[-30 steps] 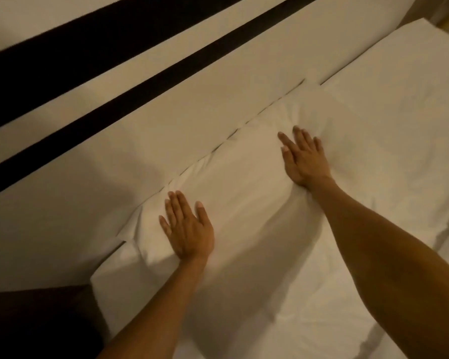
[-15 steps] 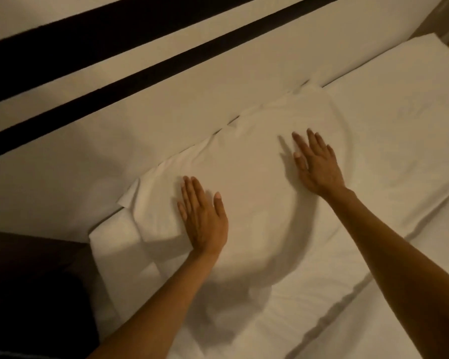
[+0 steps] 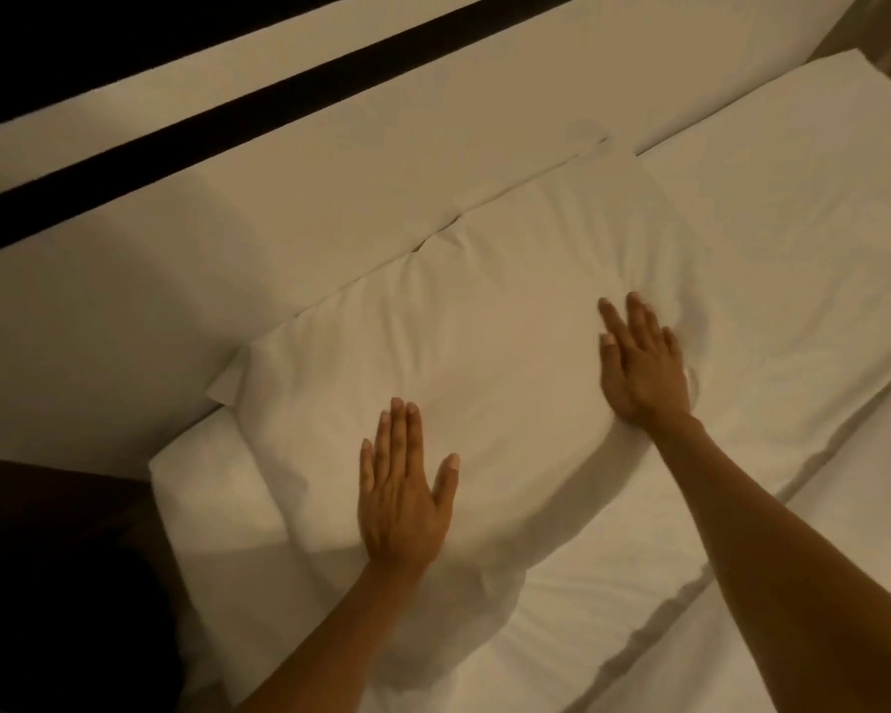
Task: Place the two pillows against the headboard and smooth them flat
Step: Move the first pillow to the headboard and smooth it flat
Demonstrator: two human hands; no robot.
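A white pillow lies flat on the bed, its far edge against the cream headboard. My left hand rests palm down on the pillow's near left part, fingers straight and close together. My right hand presses palm down on its right part, denting the cloth. A second white pillow lies to the right, also along the headboard, touching the first one's right end.
The white sheet covers the mattress below the pillows, with a fold line running diagonally at the right. A dark stripe crosses the headboard. Dark floor lies beyond the bed's left corner.
Both hands have slid back toward me over the pillow, away from the headboard, staying flat on it. The view has shifted, so the pillow sits more central.
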